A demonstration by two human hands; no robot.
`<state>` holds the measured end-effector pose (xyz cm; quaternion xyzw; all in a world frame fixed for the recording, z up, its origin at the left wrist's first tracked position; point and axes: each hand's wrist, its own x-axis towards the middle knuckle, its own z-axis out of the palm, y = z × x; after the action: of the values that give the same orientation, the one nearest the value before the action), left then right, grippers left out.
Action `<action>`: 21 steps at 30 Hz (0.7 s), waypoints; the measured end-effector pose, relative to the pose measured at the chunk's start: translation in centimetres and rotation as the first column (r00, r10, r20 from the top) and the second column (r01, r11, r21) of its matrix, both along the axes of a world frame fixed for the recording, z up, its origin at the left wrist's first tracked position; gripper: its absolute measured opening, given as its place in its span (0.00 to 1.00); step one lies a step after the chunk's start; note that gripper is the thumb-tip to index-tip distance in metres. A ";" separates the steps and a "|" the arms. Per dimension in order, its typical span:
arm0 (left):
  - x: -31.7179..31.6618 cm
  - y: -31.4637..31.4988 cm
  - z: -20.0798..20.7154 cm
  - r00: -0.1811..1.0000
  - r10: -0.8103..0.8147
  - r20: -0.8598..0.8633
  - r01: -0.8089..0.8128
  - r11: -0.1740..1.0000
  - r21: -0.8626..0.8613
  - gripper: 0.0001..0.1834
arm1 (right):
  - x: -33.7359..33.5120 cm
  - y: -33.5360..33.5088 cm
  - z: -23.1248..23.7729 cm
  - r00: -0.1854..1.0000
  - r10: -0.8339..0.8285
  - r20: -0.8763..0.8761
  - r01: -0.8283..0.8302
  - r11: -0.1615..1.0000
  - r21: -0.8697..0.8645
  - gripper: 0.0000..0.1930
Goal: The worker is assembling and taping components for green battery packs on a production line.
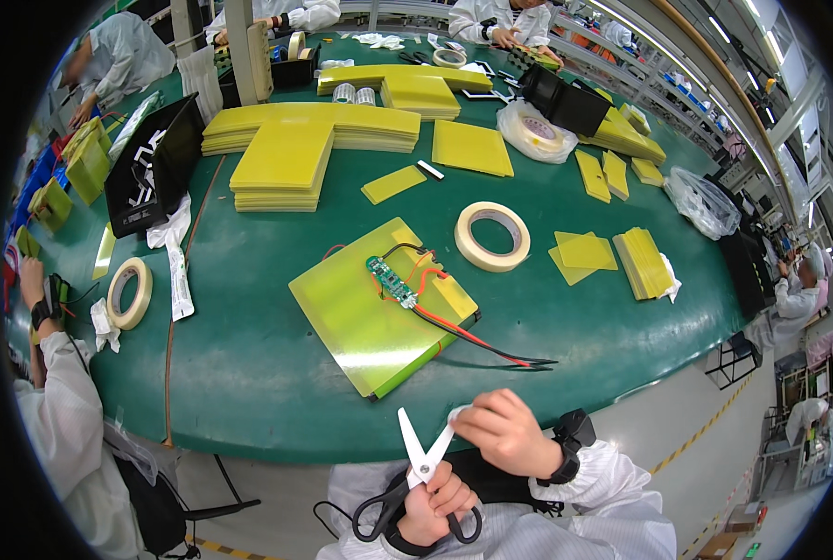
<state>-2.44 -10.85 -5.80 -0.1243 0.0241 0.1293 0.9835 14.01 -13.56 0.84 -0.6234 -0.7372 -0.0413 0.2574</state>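
My left hand (440, 504) is closed round a pair of scissors (425, 467) between its black handle loops, with the white blades spread apart and pointing up. At the tip of the right-hand blade, my right hand (508, 437) pinches a small whitish piece, too small to name. Beyond them on the table lies a battery pack (351, 317) with a yellow sheet on top and a green edge. A green circuit board (392, 282) rests on it, and red and black wires (477, 342) run off to the right.
A tape roll (493, 237) lies behind the pack on the green table (248, 373). Yellow sheet stacks (281, 168) stand farther back. Black bins (155, 168) are at left and back right. A co-worker's arm (66, 364) reaches in from the left, near another tape roll (130, 293).
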 end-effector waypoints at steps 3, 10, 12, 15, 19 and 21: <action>0.1 0.0 0.1 1.000 -0.013 -0.025 0.012 0.999 -0.037 0.18 | -1.8 -0.1 -0.3 0.992 0.115 -0.051 -0.114 0.993 0.023 0.13; 0.0 0.0 -0.1 1.000 -0.016 -0.005 0.016 0.999 -0.048 0.21 | 0.4 0.7 0.8 0.982 -0.184 -0.049 0.182 0.982 -0.052 0.13; 0.0 0.1 -0.2 0.999 -0.001 0.035 0.001 1.000 -0.013 0.18 | -0.4 1.3 0.7 0.971 -0.158 -0.180 0.154 0.987 -0.039 0.15; -0.1 0.0 -0.3 1.000 -0.023 0.009 0.024 0.999 -0.046 0.18 | -3.0 2.5 0.3 0.946 -0.052 -0.319 0.040 0.998 -0.042 0.17; -0.2 0.0 -0.4 0.999 -0.041 0.007 0.041 0.998 -0.041 0.18 | -3.7 3.6 -0.4 0.963 -0.070 -0.259 0.056 0.997 -0.061 0.16; -0.4 -0.1 -0.4 0.994 -0.077 -0.072 0.072 0.995 -0.074 0.23 | -3.8 3.5 -0.4 0.967 -0.073 -0.246 0.057 0.996 -0.072 0.16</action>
<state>-2.81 -10.92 -6.23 -0.1535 0.0702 0.0960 0.9810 10.23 -10.11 0.46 -0.6554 -0.6794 0.0522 0.3259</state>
